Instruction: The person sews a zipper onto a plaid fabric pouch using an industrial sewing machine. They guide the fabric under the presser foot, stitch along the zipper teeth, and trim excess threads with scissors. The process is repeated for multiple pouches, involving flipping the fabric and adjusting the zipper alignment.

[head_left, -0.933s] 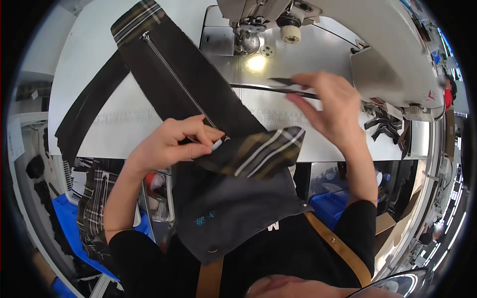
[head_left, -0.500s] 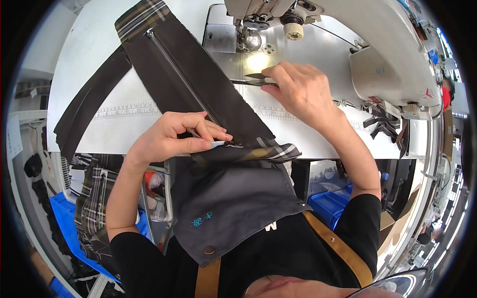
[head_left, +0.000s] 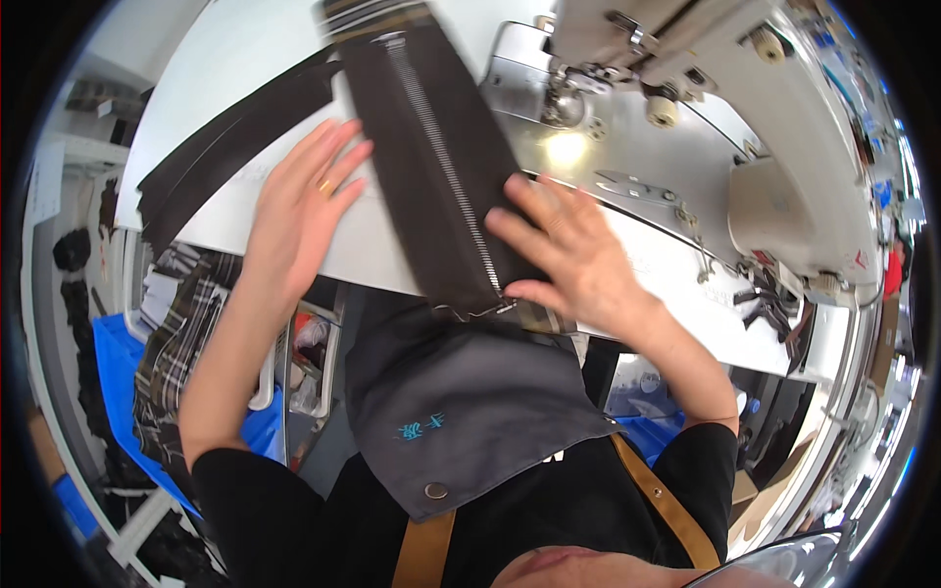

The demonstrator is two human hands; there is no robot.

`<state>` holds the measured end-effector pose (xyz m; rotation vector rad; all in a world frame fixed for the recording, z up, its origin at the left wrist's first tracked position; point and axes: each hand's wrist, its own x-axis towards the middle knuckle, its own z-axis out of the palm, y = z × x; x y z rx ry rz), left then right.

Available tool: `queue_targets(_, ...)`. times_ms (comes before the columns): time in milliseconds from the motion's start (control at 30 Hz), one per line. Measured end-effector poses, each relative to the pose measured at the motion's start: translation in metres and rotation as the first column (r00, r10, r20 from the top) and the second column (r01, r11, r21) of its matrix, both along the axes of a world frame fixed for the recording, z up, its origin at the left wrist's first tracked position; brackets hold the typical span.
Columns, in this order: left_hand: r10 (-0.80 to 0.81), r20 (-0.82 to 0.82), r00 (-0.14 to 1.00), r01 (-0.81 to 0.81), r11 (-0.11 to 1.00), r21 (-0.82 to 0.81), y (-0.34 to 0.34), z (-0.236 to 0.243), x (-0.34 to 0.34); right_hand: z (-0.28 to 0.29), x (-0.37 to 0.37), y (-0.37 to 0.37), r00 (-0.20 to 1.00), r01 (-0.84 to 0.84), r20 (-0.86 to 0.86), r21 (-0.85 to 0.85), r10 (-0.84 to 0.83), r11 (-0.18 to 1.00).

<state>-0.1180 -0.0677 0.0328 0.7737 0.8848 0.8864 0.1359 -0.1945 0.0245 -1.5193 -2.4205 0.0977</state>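
A dark brown fabric panel (head_left: 402, 167) with a metal zipper (head_left: 446, 167) down its length lies slanted over the table, plaid cloth at both its ends. My right hand (head_left: 578, 250) rests on the panel's right edge near its lower end, fingers spread, gripping nothing. To the left of the panel, my left hand (head_left: 304, 201) is open and slightly blurred, fingers stretched out, apart from the cloth. Small metal snips (head_left: 637, 186) lie on the sewing machine's metal bed, beyond my right hand. A dark fabric strip (head_left: 230, 137) extends left from behind the panel.
A white sewing machine (head_left: 784, 127) stands at the right, its needle area above the panel's right side. Dark scraps (head_left: 774, 309) lie at the table's right end. Below left, plaid cloth (head_left: 181, 363) hangs over a blue bin (head_left: 118, 392).
My right hand has let go of the snips and come down onto the panel. My left hand has released the panel's lower end and moved up and left, opening.
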Motion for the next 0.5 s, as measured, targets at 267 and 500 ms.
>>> queue_targets(267,0.286,-0.759,0.584,0.702,0.291,0.650,0.053,-0.013,0.080,-0.006,-0.024,0.000,0.999,-0.021,-0.042,-0.062,0.018,0.998)
queue_targets(500,0.610,-0.303,0.732,-0.428,0.758,0.493,-0.035,0.016,-0.110,-0.014,0.066,-0.020,0.958,0.246,0.090,0.219,-0.271,0.944)
